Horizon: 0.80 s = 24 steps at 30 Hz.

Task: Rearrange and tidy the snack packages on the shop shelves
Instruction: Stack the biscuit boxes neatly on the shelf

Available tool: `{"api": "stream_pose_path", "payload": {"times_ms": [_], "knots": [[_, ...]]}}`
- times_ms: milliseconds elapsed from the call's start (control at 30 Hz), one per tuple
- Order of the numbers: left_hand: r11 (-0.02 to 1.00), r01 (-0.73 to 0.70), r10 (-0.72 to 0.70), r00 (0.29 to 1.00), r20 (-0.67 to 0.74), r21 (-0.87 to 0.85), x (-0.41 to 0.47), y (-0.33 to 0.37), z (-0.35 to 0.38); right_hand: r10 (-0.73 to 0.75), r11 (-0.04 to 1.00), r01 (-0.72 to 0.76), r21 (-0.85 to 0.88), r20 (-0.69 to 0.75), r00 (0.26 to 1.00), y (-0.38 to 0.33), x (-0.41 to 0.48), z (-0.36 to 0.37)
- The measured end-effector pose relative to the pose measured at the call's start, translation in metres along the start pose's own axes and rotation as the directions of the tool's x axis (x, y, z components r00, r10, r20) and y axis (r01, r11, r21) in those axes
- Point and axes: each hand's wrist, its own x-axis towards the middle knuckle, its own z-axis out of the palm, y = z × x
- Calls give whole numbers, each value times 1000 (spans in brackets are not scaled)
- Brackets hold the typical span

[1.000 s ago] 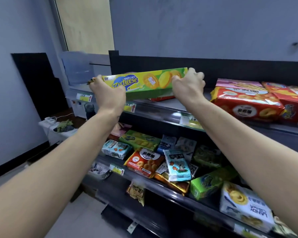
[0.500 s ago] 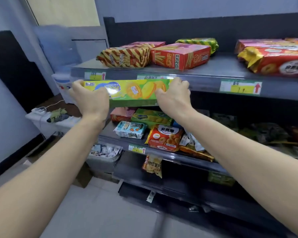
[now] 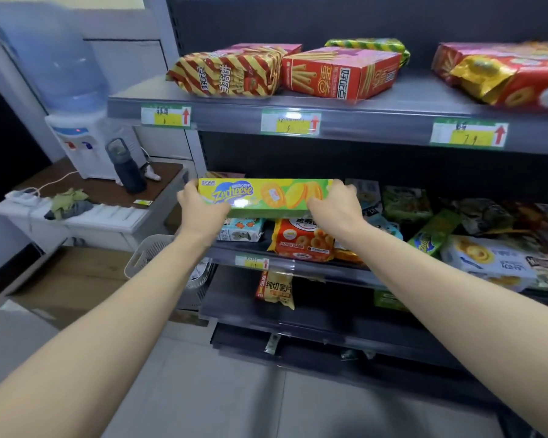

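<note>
At middle shelf (image 3: pixel 222 252), left end | Zecheese box (image 3: pixel 266 197) level, long face to camera, above orange pack (image 3: pixel 302 240) and blue pack (image 3: pixel 241 229), contact unclear | left hand (image 3: pixel 201 210) grips left end, fingers curled round it | right hand (image 3: pixel 332 207) grips right end, fingertips hooked over top edge | box spans between both palms, front face mostly uncovered

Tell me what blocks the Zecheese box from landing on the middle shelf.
The left hand and right hand hold the Zecheese box above the middle shelf; a light-blue packet and an orange biscuit bag lie directly beneath it.
</note>
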Motion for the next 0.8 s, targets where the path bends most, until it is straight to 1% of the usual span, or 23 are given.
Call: {"api": "stream_pose_path", "payload": {"times_ms": [67,133,200,300,433,600,700,800], "knots": [[1000,30,-30,999,33,10,4,-5,7,8,1000,-8,-3,12,1000,6,11,5],[999,42,-41,998,57,-14,9,-11,14,4,1000,-4,-12,25,1000,13,23,12],[999,46,-46,997,69,0,16,-20,23,26,999,-25,-22,35,999,20,33,19],[995,73,-80,993,91,70,28,-36,37,77,996,-75,-42,43,996,31,47,33],[991,114,-123,983,137,72,53,-54,56,165,985,-162,-60,53,985,39,67,48],[998,67,-64,981,185,-8,103,-59,78,229,973,-229,-33,-3,973,35,105,65],[999,33,-25,979,204,-39,138,-62,90,279,960,-278,-41,0,960,24,131,74],[1000,0,4,976,220,-19,167,-67,104,297,955,-295,41,-76,952,21,159,86]]}}
